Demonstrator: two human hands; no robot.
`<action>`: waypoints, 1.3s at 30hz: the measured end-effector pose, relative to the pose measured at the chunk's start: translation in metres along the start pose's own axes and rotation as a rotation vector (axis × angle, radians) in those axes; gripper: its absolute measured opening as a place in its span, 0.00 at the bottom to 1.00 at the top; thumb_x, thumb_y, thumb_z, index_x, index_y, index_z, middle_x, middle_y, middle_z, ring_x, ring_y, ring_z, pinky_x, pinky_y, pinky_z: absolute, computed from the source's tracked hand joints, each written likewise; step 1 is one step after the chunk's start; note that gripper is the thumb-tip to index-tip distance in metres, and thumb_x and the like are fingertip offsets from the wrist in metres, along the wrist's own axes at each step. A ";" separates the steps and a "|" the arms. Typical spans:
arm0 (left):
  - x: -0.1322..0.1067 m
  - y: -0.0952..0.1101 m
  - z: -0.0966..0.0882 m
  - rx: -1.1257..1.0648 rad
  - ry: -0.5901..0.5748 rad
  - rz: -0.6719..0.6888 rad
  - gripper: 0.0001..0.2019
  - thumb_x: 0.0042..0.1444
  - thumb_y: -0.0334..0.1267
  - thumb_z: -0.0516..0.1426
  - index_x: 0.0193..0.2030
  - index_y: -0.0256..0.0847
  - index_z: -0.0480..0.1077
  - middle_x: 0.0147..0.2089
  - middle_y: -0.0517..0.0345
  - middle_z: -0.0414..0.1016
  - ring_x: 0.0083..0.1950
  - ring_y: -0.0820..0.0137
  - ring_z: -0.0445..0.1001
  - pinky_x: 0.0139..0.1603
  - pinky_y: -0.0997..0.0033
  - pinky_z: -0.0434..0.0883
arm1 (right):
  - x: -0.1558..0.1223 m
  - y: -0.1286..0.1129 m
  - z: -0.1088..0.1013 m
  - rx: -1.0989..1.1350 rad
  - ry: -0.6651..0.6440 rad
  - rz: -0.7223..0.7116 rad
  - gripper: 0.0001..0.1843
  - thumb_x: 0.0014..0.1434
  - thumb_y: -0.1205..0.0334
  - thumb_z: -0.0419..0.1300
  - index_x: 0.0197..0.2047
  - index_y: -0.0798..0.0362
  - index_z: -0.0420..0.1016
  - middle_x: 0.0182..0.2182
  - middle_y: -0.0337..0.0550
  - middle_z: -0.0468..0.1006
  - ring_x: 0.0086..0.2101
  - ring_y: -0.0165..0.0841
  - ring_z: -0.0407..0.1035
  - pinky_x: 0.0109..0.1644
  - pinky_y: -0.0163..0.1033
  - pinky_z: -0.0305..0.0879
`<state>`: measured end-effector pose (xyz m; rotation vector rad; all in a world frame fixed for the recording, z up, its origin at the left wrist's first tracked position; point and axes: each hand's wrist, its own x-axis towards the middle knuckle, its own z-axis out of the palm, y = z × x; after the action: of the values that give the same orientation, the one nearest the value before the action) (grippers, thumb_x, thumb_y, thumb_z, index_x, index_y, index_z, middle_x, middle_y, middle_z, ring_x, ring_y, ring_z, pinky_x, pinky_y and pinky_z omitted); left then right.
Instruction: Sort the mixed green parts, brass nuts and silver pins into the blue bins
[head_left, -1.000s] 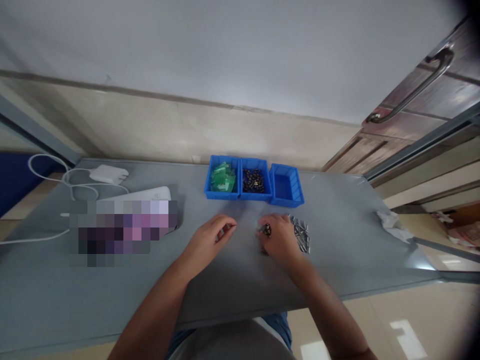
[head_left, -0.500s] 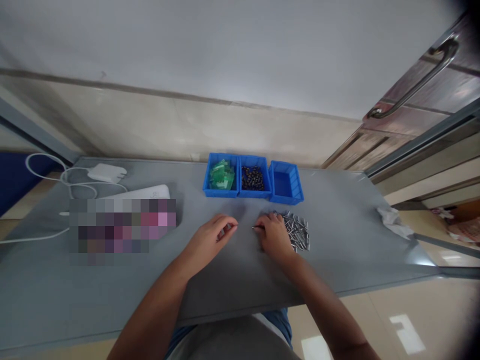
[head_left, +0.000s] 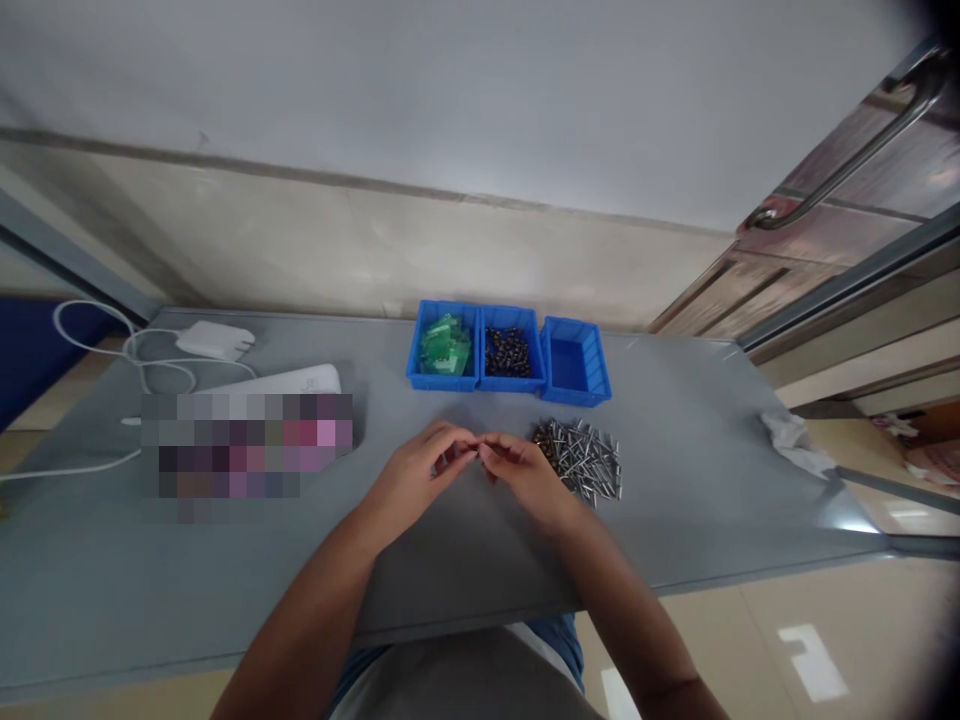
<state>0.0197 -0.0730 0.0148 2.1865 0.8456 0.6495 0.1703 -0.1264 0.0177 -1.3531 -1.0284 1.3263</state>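
My left hand [head_left: 420, 470] is closed in a pinch, its thumb and forefinger brought together above the grey table. Facing it, my right hand [head_left: 527, 478] is pinched too, and the fingertips of both hands meet. A thin metal pin showed at the right fingertips a moment ago; now the fingers cover whatever lies between them. Just right of my right hand is a pile of small silvery metal pins [head_left: 589, 460], with some brass-coloured pieces [head_left: 543, 440] at its left side.
Behind the hands, three blue bins stand in a row: one with green pieces [head_left: 445, 347], one with small dark brassy parts [head_left: 508, 353], and a bare-bottomed bin [head_left: 570, 368]. A white power strip [head_left: 319, 378], charger [head_left: 215, 340] and cable lie left. Crumpled white tissue [head_left: 795, 443] lies right.
My right hand has moved left, away from the pile, and its fingertips now meet those of my left hand. More of the pile shows. The left hand has barely moved.
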 end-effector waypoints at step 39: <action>0.000 0.008 -0.008 0.015 0.038 -0.006 0.05 0.58 0.35 0.49 0.39 0.41 0.64 0.35 0.60 0.66 0.34 0.76 0.67 0.31 0.79 0.66 | -0.012 -0.022 -0.001 -0.042 0.334 -0.216 0.08 0.49 0.61 0.58 0.34 0.53 0.68 0.30 0.40 0.71 0.28 0.27 0.65 0.31 0.34 0.63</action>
<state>0.0172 -0.0737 0.0259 2.1905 0.8794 0.6850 0.1717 -0.1342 0.0419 -1.3946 -0.9447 0.8876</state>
